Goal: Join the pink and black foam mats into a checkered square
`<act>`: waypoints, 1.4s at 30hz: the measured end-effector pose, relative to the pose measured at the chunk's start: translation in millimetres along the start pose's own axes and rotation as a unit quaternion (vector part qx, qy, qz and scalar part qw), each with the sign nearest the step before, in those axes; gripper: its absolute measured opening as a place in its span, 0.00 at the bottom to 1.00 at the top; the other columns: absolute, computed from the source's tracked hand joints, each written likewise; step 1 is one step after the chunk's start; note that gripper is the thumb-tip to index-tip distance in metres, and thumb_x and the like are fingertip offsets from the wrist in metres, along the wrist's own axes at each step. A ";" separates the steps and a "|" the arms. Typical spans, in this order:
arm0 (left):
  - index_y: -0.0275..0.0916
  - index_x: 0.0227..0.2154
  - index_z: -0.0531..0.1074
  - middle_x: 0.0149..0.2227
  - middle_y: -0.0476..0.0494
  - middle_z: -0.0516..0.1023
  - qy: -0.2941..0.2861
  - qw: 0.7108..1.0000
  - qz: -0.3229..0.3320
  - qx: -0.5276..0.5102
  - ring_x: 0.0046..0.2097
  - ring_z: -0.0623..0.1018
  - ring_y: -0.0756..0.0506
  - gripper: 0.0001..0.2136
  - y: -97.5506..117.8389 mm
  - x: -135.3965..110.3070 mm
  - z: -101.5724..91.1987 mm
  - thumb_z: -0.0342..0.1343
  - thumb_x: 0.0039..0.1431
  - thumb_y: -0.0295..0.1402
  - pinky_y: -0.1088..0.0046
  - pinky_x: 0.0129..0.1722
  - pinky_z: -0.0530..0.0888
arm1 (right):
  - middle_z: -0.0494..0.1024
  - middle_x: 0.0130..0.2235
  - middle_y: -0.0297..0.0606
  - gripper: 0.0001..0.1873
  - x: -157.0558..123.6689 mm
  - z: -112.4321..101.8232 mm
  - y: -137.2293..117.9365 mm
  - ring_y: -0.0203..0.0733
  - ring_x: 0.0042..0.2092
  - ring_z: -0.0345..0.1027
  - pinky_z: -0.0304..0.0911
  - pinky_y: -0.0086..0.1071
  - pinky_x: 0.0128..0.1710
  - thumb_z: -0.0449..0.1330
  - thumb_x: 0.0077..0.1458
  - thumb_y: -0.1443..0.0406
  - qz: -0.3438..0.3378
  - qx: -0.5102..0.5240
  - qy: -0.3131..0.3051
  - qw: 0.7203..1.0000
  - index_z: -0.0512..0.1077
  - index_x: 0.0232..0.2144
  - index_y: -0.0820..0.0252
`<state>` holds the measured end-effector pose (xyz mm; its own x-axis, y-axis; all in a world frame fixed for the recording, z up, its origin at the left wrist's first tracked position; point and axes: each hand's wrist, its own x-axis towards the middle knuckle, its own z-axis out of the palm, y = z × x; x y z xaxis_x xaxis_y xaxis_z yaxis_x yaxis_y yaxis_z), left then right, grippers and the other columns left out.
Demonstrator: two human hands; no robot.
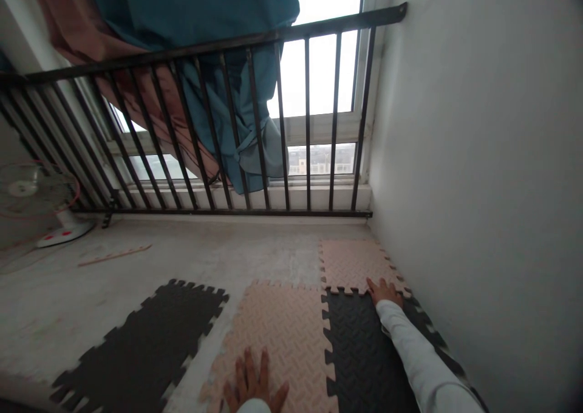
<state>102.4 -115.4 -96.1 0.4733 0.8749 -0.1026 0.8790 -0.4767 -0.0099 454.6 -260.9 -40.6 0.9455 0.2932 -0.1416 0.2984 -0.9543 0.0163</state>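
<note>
My left hand [255, 381] lies flat with spread fingers on a beige foam mat tile [282, 322] with jigsaw edges. Further out, my right hand [385, 293] rests with fingers apart where a smaller-looking beige foam tile [353, 261] meets a black foam tile [355, 346]. That far beige tile sits in the corner by the wall, its toothed near edge against the black tile. The black tile's left edge interlocks with the beige tile under my left hand. My right forearm covers part of the black tile.
A separate black foam tile [150, 346] lies to the left, a strip of floor beside it. Dark metal railing [204, 214] runs below the window and curtains [195, 12]. A fan [64, 231] and a thin beige strip [116, 255] are at left. The white wall [492, 188] bounds the right.
</note>
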 end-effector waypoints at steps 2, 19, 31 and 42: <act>0.51 0.54 0.54 0.61 0.44 0.47 0.027 1.000 -0.002 -0.002 0.60 0.47 0.34 0.32 0.3 -0.5 1.4 0.46 0.44 0.54 0.44 0.54 0.45 | 0.51 0.60 0.37 0.23 5.2 0.6 -1.3 0.51 0.59 0.44 0.49 0.46 0.49 0.36 0.55 0.56 0.002 0.005 -0.002 1.000 0.51 0.54 0.38; 0.51 0.54 0.53 0.61 0.42 0.46 0.023 1.000 -0.002 -0.015 0.60 0.47 0.34 0.31 2.8 -4.4 -7.1 0.47 0.45 0.52 0.43 0.53 0.44 | 0.41 0.62 0.45 0.38 -12.9 -2.1 -19.3 0.51 0.61 0.32 0.33 0.45 0.57 0.38 0.50 0.45 -0.023 0.002 -0.028 0.999 0.40 0.59 0.56; 0.50 0.55 0.50 0.62 0.43 0.44 -0.008 1.000 -0.006 -0.024 0.61 0.44 0.35 0.31 4.6 -7.0 -16.5 0.46 0.46 0.51 0.43 0.53 0.41 | 0.41 0.62 0.41 0.35 -52.0 15.1 -86.5 0.41 0.62 0.33 0.34 0.43 0.58 0.35 0.52 0.50 -0.247 0.012 -0.033 0.968 0.43 0.58 0.63; 0.50 0.55 0.50 0.61 0.43 0.45 0.020 1.000 -0.001 -0.008 0.61 0.45 0.35 0.32 1.5 -2.2 -0.4 0.46 0.46 0.52 0.43 0.54 0.43 | 0.44 0.61 0.50 0.36 -24.4 16.1 -11.9 0.49 0.61 0.35 0.35 0.46 0.57 0.36 0.53 0.52 -0.086 0.021 0.141 0.986 0.45 0.57 0.71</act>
<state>102.7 -117.9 -95.5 0.4726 0.8791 -0.0622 0.8809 -0.4732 0.0051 425.9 -257.6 -53.3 0.8819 0.4495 0.1418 0.4572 -0.8890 -0.0254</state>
